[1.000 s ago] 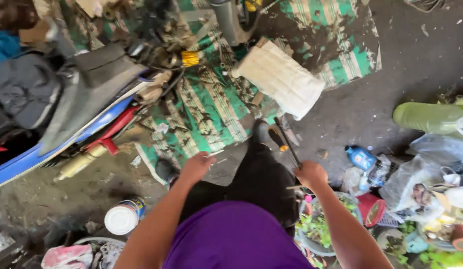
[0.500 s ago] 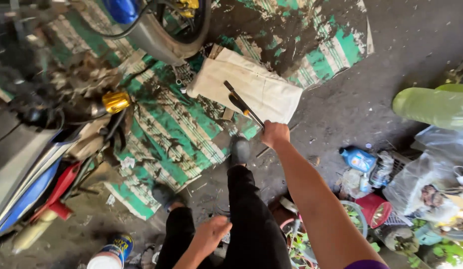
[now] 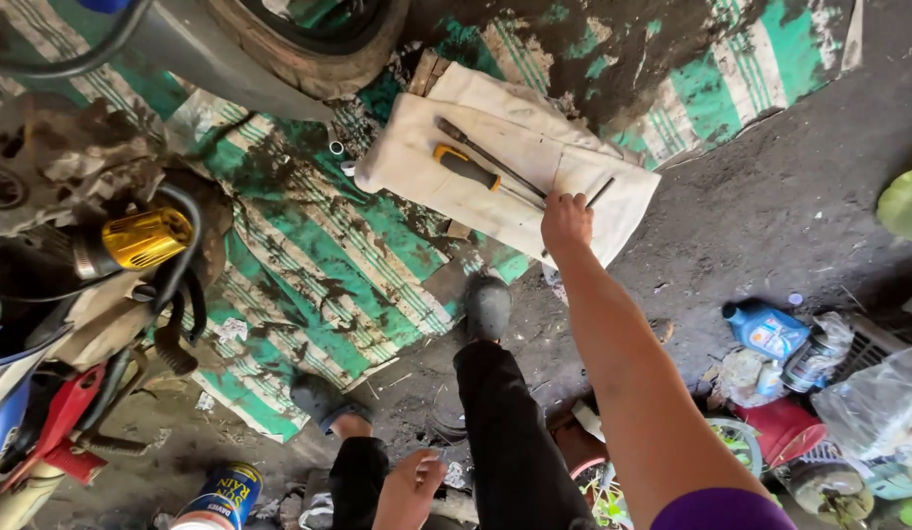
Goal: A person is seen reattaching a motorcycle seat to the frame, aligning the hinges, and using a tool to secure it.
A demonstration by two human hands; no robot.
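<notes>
Head view: a dirty concrete floor point(image 3: 770, 196) carries a green-and-white striped mat point(image 3: 309, 265), smeared with dark grease. At 12 o'clock a motorcycle tyre point(image 3: 299, 39) stands on the mat; at 9 o'clock sits an engine with a yellow part point(image 3: 147, 238). A white cloth point(image 3: 446, 182) lies just below the tyre, bearing a yellow-handled screwdriver point(image 3: 468, 168) and a long dark tool point(image 3: 485, 155). At 3 to 4 o'clock lie a blue oil bottle point(image 3: 768, 330) and plastic bags point(image 3: 878, 402).

The right arm reaches straight forward from 5 o'clock toward the cloth. The right hand point(image 3: 566, 221) is closed on a thin metal rod point(image 3: 599, 192), which rests on the cloth's right edge. The left hand point(image 3: 409, 488) hangs low at 6 o'clock beside the knee, fingers loosely apart, holding nothing.
</notes>
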